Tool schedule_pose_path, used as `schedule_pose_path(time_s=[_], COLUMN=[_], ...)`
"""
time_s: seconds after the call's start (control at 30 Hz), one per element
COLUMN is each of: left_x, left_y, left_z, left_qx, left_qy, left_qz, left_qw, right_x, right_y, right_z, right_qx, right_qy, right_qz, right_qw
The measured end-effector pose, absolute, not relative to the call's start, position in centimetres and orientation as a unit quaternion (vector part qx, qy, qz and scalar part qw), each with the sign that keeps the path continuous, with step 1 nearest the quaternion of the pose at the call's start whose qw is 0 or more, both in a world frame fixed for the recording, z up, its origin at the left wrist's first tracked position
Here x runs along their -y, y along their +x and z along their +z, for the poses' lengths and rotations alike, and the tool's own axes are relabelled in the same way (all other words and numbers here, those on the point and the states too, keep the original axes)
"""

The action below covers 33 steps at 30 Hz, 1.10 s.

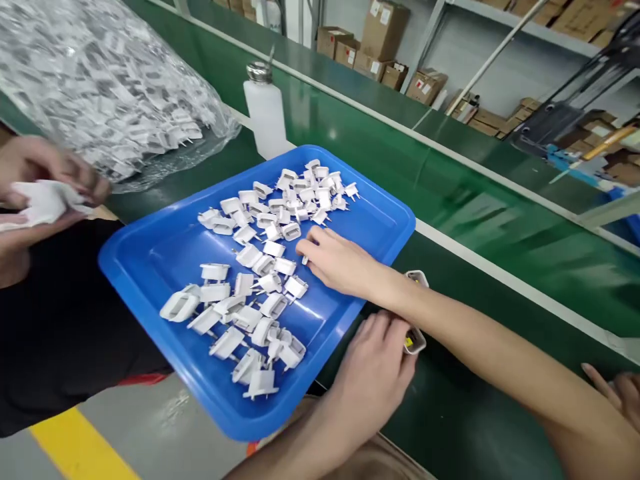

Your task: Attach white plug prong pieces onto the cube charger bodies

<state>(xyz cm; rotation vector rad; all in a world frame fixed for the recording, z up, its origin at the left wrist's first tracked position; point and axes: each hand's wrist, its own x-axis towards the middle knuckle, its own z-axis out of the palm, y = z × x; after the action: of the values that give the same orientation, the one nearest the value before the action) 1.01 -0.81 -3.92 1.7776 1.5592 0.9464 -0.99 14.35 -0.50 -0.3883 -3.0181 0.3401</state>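
Note:
My right hand [337, 260] reaches across into a blue tray [165, 250], its fingers closed at a small white plug piece that is mostly hidden by them. Loose white two-pin plug pieces [267, 280] lie scattered over the tray. At the tray's near right edge, my left hand [373, 363] is curled against a white plastic housing [416, 341] with yellow parts inside. My right forearm crosses over and hides part of that housing.
A clear plastic bag [125, 93] full of white plug pieces lies at the left. Behind the tray stands a white pump bottle [265, 113]. A co-worker's hands [45, 183] hold a white item on the left; another person's hand [620, 397] shows at right.

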Motion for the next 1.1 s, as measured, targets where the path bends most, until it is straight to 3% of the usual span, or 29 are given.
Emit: schedule_pose_path(time_s=[0.13,0.27,0.43,0.63,0.9,1.1], left_x=[0.4,0.4,0.0,-0.5,0.3,-0.2], left_y=[1.2,1.4,1.9,2.5,1.6,2.8], left_z=[-4.5,-5.1,-4.8,-4.7,-4.7,-4.0], left_qx=[-0.578,-0.591,-0.587,-0.582,-0.53,-0.571], left_qy=[0.66,0.658,0.724,0.761,0.761,0.734], left_qz=[0.378,0.371,0.294,0.258,0.299,0.293], left_qw=[0.296,0.282,0.214,0.128,0.225,0.222], right_x=[-14.8,-11.8,-7.3,-5.9,-6.3,-4.7], right_y=[4.6,14.1,22.1,23.6,23.5,23.0], right_z=[2.4,6.1,3.9,1.4,2.2,2.4], right_qx=[0.969,0.913,0.856,0.816,0.849,0.865], right_qy=[-0.14,-0.264,-0.347,-0.383,-0.339,-0.342], right_qz=[0.178,0.265,0.353,0.396,0.367,0.318], right_qw=[0.099,0.16,0.151,0.176,0.172,0.184])
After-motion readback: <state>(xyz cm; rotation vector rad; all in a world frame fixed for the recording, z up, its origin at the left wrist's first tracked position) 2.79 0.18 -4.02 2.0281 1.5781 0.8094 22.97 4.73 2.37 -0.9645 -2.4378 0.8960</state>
